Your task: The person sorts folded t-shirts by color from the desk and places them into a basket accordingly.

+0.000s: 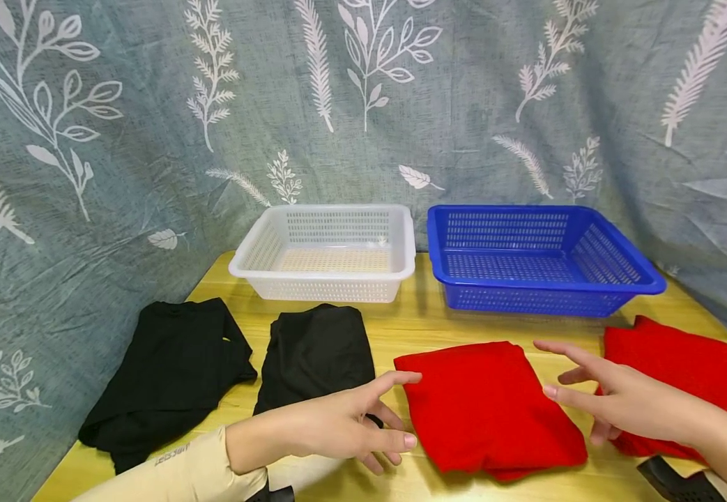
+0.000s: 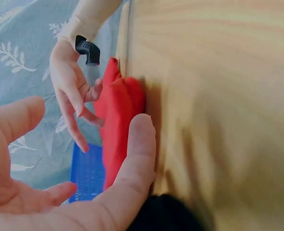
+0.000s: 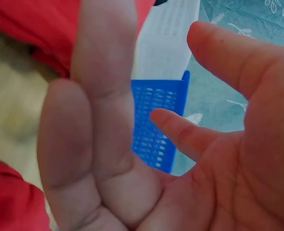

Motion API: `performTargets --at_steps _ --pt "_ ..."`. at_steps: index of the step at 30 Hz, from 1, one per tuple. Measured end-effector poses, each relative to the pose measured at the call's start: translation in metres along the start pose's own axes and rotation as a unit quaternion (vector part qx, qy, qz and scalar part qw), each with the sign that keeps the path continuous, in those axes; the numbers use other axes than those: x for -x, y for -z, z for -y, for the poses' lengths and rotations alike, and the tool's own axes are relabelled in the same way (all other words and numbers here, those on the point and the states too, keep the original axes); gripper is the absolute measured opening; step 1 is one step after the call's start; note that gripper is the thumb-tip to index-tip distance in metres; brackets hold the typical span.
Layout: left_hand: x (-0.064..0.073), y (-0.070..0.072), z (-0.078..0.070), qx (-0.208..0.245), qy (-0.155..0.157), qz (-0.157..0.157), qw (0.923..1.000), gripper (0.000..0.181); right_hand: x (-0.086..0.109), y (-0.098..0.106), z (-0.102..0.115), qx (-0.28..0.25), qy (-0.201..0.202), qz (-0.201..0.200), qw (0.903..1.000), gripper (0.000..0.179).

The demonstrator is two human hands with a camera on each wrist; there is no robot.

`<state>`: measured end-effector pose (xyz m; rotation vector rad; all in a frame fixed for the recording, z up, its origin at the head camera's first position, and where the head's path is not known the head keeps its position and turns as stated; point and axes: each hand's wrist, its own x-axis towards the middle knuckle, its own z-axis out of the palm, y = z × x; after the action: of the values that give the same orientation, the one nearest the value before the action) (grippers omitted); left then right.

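A folded red cloth (image 1: 488,411) lies on the table between the two hands. My left hand (image 1: 363,422) hovers at its left side, fingers spread and holding nothing; its index fingertip overlaps the cloth's left edge in the head view. On the other side, my right hand (image 1: 614,397) has its fingers apart over the gap between this cloth and a second red cloth (image 1: 714,369). Nothing is in the right palm in the right wrist view. Behind the left forearm lies a folded black cloth (image 1: 319,352), partly hidden by it.
Another black garment (image 1: 175,369) lies at the table's left. At the back stand a white perforated basket (image 1: 325,287) and a blue perforated basket (image 1: 539,296), side by side with nothing inside. A grey-green leaf-patterned curtain (image 1: 363,160) hangs behind the wooden table (image 1: 401,321).
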<state>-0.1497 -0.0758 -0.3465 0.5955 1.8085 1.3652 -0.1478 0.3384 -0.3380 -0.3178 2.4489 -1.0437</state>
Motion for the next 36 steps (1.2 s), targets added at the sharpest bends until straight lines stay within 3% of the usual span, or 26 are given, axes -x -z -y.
performTargets --at_steps 4,15,25,36 --pt "-0.007 -0.005 0.006 0.037 0.006 0.012 0.9992 0.075 -0.003 -0.005 -0.005 -0.023 0.004 0.025 0.9994 0.082" --pt "-0.028 -0.011 0.01 0.125 0.02 0.001 0.992 0.074 -0.005 -0.015 -0.008 -0.069 -0.004 0.043 0.9967 0.076" --pt "-0.038 -0.015 0.008 0.154 0.034 -0.02 0.9872 0.07 -0.018 -0.022 -0.013 -0.128 0.017 0.097 0.9869 0.065" --pt "-0.049 -0.015 0.017 0.201 0.017 -0.024 0.9792 0.066 -0.025 -0.032 -0.013 -0.167 0.023 0.105 0.9801 0.056"
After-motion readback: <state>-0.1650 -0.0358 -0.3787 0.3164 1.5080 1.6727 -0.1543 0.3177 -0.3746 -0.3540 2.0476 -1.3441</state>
